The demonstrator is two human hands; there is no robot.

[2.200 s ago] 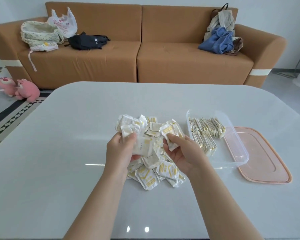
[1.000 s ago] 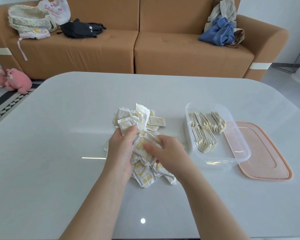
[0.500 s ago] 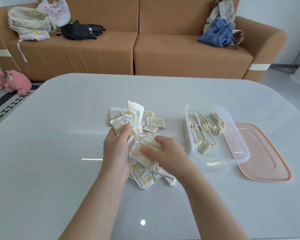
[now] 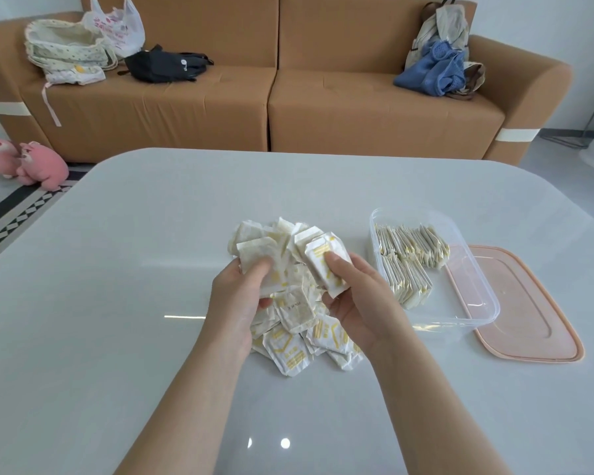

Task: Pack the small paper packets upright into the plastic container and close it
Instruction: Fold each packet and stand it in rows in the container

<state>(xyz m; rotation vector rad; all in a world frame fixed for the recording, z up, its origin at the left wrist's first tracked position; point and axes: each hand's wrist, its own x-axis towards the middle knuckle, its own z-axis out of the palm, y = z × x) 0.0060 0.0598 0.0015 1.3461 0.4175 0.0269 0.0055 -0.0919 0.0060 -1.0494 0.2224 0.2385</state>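
Both hands in the packet pile, mid-table.
Left hand (image 4: 235, 299) grips white-and-yellow paper packets (image 4: 290, 351); right hand (image 4: 355, 299) pinches a small stack (image 4: 324, 260). Clear plastic container (image 4: 474, 323) right, half bare; pink lid (image 4: 528, 303) beside it.

A tan sofa (image 4: 357, 108) stands behind the glossy grey table (image 4: 100, 303), white wall (image 4: 528, 15) beyond, patterned rug (image 4: 11, 214) left.

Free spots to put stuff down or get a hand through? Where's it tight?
Free: table left of the pile; the strip beyond the pile to the far edge; the container's near-right floor. Tight: the gap between pile and container, where the right hand grips packets; the lid lies close along the container's right side.
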